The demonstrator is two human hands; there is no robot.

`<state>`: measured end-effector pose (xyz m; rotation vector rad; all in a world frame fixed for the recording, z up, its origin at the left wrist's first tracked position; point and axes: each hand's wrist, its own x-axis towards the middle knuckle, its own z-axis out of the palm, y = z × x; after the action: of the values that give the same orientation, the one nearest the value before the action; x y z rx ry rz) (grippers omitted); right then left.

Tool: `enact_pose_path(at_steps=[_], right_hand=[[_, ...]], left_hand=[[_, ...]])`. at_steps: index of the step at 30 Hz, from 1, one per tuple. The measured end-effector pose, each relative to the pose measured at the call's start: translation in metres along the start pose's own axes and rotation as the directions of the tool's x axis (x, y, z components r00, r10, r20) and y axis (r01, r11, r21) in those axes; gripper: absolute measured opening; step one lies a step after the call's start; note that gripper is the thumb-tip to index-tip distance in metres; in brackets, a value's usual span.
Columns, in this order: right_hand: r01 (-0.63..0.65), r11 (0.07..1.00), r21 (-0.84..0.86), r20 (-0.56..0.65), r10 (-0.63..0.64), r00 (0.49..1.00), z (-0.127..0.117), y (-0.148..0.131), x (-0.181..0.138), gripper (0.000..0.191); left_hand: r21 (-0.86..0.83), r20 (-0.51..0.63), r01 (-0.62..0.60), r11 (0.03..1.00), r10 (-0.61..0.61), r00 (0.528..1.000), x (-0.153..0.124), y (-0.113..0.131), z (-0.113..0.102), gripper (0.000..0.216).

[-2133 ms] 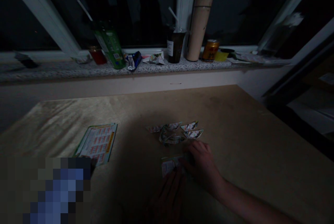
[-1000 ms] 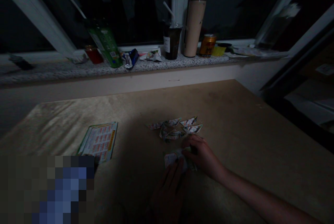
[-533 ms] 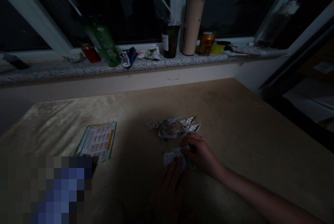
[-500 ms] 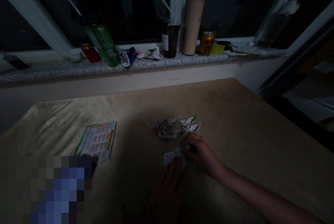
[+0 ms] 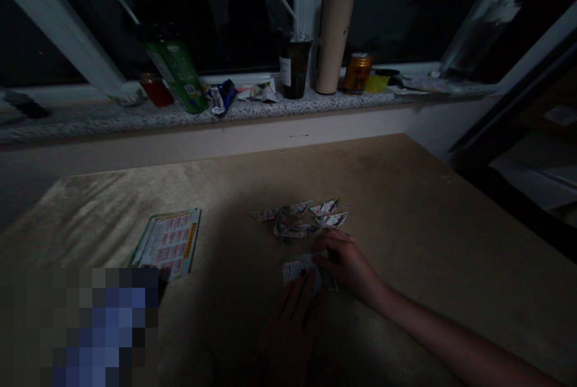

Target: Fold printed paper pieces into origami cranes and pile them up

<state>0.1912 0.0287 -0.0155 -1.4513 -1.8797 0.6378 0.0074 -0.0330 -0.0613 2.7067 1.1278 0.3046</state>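
- Head view: a small printed paper piece (image 5: 295, 269) lies near the surface's near edge, pinned under the left hand (image 5: 288, 330) and pinched by the right hand (image 5: 347, 264) fingers.
- Folded paper shapes (image 5: 300, 222) sit just beyond it.
- Dim light could make a crease go crooked or the paper slip.

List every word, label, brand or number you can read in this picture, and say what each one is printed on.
None can be read.
Printed sheet: red rows of print, too small.
Paper piece under both hands: print blurred.
Folded paper pieces: print too small.
Green bottle: label blurred.
Gold can: marking unreadable.
Dark cup: white label unreadable.
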Motion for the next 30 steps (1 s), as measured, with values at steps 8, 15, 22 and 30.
enact_pose_path(at_steps=[8, 15, 22, 30], right_hand=[[0.013, 0.999, -0.033, 0.013, -0.013, 1.000, 0.001, 0.003, 0.000, 0.015], [0.112, 0.965, -0.238, 0.025, -0.109, 0.994, -0.003, -0.009, -0.015, 0.023], [0.318, 0.876, -0.364, 0.328, -0.199, 0.924, -0.013, -0.024, -0.079, 0.066], [0.236, 0.913, -0.332, 0.402, -0.090, 0.911, -0.014, -0.023, -0.091, 0.083]], left_hand=[[-0.010, -0.005, -0.001, 1.000, 0.001, 1.000, 0.000, -0.001, 0.005, 0.064], [-0.028, -0.007, -0.040, 0.999, 0.040, 0.999, 0.001, -0.002, -0.003, 0.075], [-0.021, -0.023, 0.010, 1.000, -0.010, 1.000, 0.004, 0.008, -0.017, 0.062], [-0.037, 0.009, -0.063, 0.997, 0.064, 0.998, 0.005, 0.013, -0.064, 0.077]])
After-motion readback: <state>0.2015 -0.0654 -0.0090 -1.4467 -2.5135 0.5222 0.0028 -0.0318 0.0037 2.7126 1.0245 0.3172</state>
